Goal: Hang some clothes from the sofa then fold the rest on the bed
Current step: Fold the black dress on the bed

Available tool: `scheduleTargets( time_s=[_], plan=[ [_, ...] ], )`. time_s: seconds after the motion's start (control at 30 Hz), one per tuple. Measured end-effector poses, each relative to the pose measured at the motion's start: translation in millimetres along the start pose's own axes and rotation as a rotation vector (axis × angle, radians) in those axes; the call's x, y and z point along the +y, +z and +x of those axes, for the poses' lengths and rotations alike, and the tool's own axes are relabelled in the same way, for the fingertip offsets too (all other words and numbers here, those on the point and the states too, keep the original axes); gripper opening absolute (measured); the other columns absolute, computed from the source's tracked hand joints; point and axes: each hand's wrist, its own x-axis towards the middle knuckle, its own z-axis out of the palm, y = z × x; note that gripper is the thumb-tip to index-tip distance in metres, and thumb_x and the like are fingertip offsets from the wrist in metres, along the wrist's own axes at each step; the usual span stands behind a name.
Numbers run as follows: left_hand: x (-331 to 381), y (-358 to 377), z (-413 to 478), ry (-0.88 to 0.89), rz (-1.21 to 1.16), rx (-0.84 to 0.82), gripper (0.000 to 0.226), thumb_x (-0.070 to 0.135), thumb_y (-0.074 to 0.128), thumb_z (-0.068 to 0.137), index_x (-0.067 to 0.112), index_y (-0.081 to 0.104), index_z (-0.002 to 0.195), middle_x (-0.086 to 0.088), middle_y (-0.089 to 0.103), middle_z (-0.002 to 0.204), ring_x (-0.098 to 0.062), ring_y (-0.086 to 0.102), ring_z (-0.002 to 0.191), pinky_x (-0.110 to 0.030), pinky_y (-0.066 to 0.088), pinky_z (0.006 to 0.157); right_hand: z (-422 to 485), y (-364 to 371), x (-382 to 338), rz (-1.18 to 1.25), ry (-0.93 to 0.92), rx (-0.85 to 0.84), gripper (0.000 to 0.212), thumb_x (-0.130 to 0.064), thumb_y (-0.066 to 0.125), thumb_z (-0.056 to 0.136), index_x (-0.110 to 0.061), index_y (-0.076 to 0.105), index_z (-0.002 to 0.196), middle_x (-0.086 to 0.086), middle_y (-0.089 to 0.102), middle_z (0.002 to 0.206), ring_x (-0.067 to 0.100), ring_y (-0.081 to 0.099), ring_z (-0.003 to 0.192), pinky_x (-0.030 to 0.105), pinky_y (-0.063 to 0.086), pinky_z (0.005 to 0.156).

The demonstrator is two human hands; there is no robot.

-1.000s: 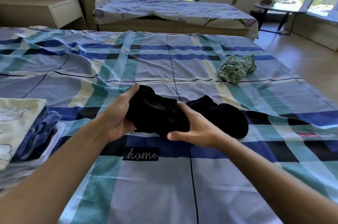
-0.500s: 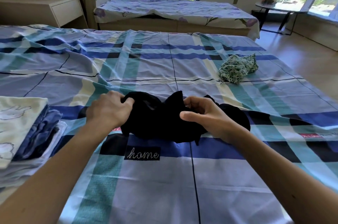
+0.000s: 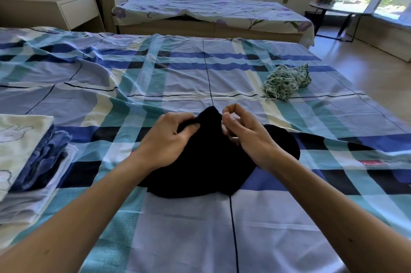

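A crumpled black garment (image 3: pixel 206 168) lies on the plaid bed cover (image 3: pixel 178 76) in front of me. My left hand (image 3: pixel 166 139) grips a bunch of its upper edge with curled fingers. My right hand (image 3: pixel 246 132) is at the garment's right upper edge, its fingers curled and its fingertips pinched together above the cloth. Whether they hold any fabric is unclear. A balled green floral garment (image 3: pixel 285 81) sits further back on the right side of the bed.
A stack of folded clothes (image 3: pixel 26 161) sits at the bed's left edge. Behind the bed stands a sofa with a floral cover (image 3: pixel 211 10). A white nightstand (image 3: pixel 73 10) is at back left, a small table with flowers (image 3: pixel 327 3) at back right. Wooden floor runs along the right.
Both hands have worked along the black garment and drawn it closer to me, over the "home" label. Its upper edge is now bunched into a peak between my hands.
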Motion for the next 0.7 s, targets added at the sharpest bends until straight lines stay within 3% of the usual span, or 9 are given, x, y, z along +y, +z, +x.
scheduleTargets(
  time_s=[0.07,0.13,0.2,0.27,0.37,0.47,0.57,0.63,0.7],
  plan=[
    [3.5,-2.0,-0.9,-0.022,-0.095,0.021,0.030,0.032,0.049,0.096,0.012,0.071,0.093,-0.004,0.073,0.086,-0.014,0.065,0.078,-0.045,0.050,0.075,-0.8,-4.2,1.5,-0.185,0.018,-0.144,0.022,-0.025,0.065,0.094,-0.014,0.056,0.110,-0.003,0.057,0.088,0.003,0.053,0.075,0.015,0.041,0.066],
    [6.8,-1.5,-2.8,-0.020,-0.155,0.035,0.028,0.030,0.048,0.099,0.017,0.072,0.095,0.007,0.068,0.082,-0.007,0.060,0.078,-0.037,0.048,0.073,-1.7,-2.7,6.8,-0.403,0.001,-0.238,0.022,-0.021,0.070,0.092,-0.010,0.062,0.109,-0.008,0.059,0.093,0.000,0.056,0.083,0.017,0.042,0.072],
    [9.3,-1.8,-2.3,-0.010,-0.250,0.049,0.026,0.030,0.049,0.101,0.021,0.073,0.100,0.012,0.068,0.087,-0.004,0.062,0.084,-0.029,0.048,0.077,-1.3,0.7,12.5,-0.410,-0.027,-0.165,0.013,-0.016,0.066,0.094,-0.005,0.062,0.099,-0.006,0.059,0.086,0.002,0.055,0.080,0.021,0.042,0.071],
    [9.1,-6.5,-0.8,-0.015,-0.275,0.016,0.024,0.037,0.054,0.099,0.023,0.073,0.106,0.010,0.073,0.094,-0.005,0.067,0.089,-0.025,0.050,0.081,-0.5,0.4,3.4,-0.190,0.038,0.015,0.006,-0.004,0.059,0.098,-0.009,0.062,0.094,-0.008,0.064,0.077,0.002,0.058,0.072,0.016,0.045,0.067],
    [-5.9,-13.2,-3.2,-0.019,0.130,-0.123,0.022,0.047,0.074,0.086,0.031,0.066,0.099,0.009,0.069,0.082,-0.002,0.063,0.073,-0.018,0.048,0.069,1.0,-15.0,-16.1,0.080,0.025,0.229,0.024,0.002,0.048,0.100,-0.015,0.065,0.100,-0.003,0.070,0.083,0.007,0.064,0.075,0.018,0.049,0.073],
    [-23.8,-3.1,-7.2,-0.082,0.511,-0.255,0.024,0.046,0.076,0.082,0.030,0.066,0.097,0.012,0.064,0.080,-0.006,0.059,0.076,-0.030,0.046,0.074,-0.4,-30.7,-31.3,0.223,-0.053,0.324,0.021,-0.003,0.045,0.102,-0.003,0.062,0.113,0.011,0.070,0.102,0.022,0.066,0.091,0.033,0.051,0.086],
    [-31.5,17.4,-10.4,-0.114,0.535,-0.318,0.064,0.067,0.063,0.078,0.033,0.055,0.132,0.008,0.057,0.119,-0.017,0.054,0.117,-0.041,0.044,0.100,-4.8,-36.7,-39.3,0.357,-0.070,0.310,0.025,-0.011,0.048,0.097,0.001,0.063,0.113,0.018,0.069,0.110,0.029,0.066,0.096,0.040,0.052,0.094],
    [-26.6,31.8,-8.9,-0.093,0.484,-0.244,0.097,0.074,0.060,0.073,0.033,0.027,0.154,0.002,0.034,0.152,-0.020,0.032,0.141,-0.044,0.032,0.116,-6.8,-37.9,-39.3,0.381,-0.061,0.272,0.032,-0.011,0.046,0.099,-0.012,0.077,0.092,0.008,0.076,0.093,0.018,0.072,0.080,0.029,0.059,0.076],
    [-19.0,43.0,-4.8,-0.043,0.372,-0.134,0.099,0.068,0.062,0.075,0.031,0.019,0.157,0.001,0.021,0.161,-0.021,0.021,0.149,-0.042,0.026,0.121,-8.0,-36.8,-34.6,0.399,-0.050,0.220,0.038,-0.012,0.048,0.098,-0.019,0.079,0.078,0.001,0.076,0.080,0.011,0.071,0.069,0.023,0.058,0.065]
  ],
)
